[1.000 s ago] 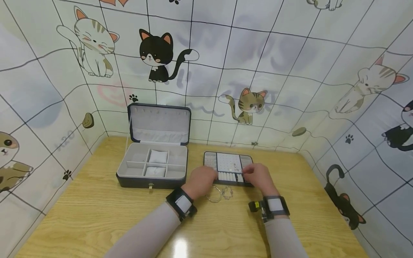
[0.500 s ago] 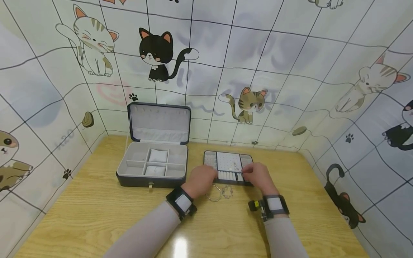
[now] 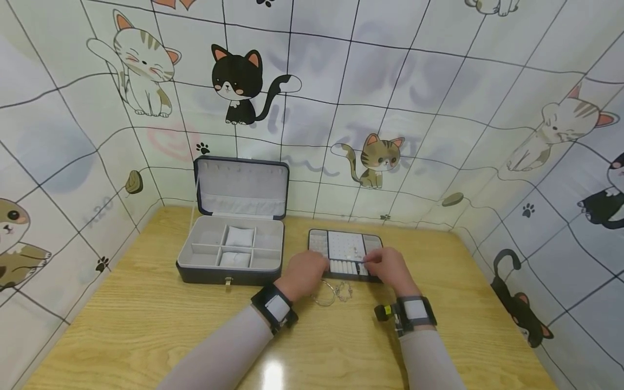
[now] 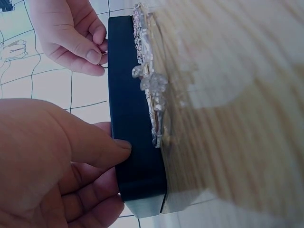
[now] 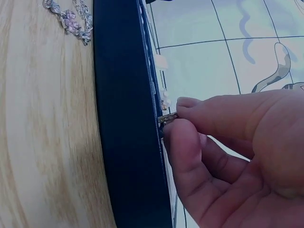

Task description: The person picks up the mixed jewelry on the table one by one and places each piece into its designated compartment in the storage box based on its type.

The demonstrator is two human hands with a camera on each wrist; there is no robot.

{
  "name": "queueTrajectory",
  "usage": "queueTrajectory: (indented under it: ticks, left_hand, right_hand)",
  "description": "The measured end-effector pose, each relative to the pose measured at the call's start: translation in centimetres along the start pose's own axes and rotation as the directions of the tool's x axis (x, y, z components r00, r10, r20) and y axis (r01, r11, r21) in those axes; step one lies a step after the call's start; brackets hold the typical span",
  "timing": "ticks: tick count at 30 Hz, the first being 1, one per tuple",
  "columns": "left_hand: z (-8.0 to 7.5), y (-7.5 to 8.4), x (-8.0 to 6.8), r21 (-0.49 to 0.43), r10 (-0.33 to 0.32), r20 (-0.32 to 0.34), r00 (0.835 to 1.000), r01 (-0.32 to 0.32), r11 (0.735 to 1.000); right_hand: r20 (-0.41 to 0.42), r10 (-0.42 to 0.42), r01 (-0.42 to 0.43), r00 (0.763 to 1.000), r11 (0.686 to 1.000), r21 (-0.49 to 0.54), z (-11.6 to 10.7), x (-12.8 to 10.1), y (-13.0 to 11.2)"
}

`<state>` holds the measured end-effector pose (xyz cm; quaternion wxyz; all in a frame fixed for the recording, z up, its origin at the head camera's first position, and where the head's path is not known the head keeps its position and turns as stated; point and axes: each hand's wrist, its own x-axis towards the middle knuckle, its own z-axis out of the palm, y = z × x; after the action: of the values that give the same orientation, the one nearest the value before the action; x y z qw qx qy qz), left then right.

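A dark tray (image 3: 344, 237) with pale ring rolls lies on the wooden table. My left hand (image 3: 317, 266) holds the tray's near left end. In the left wrist view its thumb (image 4: 102, 145) presses on the tray's dark side wall (image 4: 135, 118), with the fingers curled below. My right hand (image 3: 368, 264) is at the tray's near right part and pinches a small metal ring (image 5: 166, 118) between thumb and forefinger, right at the tray's rim (image 5: 121, 118). Silver bracelets (image 3: 333, 292) lie on the table just in front of the tray.
An open dark jewellery box (image 3: 229, 250) with grey compartments and two white cushions stands left of the tray, its lid upright. Cat-print cloth walls (image 3: 390, 97) close in the table at the back and both sides. Bare wood (image 3: 146, 325) lies nearer me.
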<state>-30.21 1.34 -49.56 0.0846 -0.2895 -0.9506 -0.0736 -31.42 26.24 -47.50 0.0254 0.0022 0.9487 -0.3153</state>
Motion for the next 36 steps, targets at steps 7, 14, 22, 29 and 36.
queueTrajectory:
  ticks: [7,14,22,29,36]
  left_hand:
    - [0.13,-0.02,0.15,-0.005,-0.006,0.004,1.000,0.006,1.000]
    - [-0.59,0.19,0.05,-0.015,-0.008,0.022,1.000,0.009,1.000]
    - [-0.56,0.14,0.02,-0.015,0.000,0.017,1.000,0.000,1.000]
    - [-0.22,0.03,0.08,-0.004,-0.002,0.014,1.000,0.002,1.000]
    - [-0.13,0.06,0.03,0.004,-0.005,0.014,1.000,0.005,1.000]
  right_hand:
    - [-0.001,0.014,-0.014,1.000,0.999,0.038,0.33,0.21,0.31]
    - [-0.016,0.025,-0.024,1.000,0.999,0.036,0.35,0.08,0.27]
    - [-0.016,0.021,-0.020,1.000,0.999,0.037,0.46,0.11,0.25]
    - [-0.024,0.016,-0.015,1.000,0.999,0.029,0.53,0.20,0.33]
    - [-0.038,0.015,-0.015,0.999,1.000,0.005,0.76,0.05,0.01]
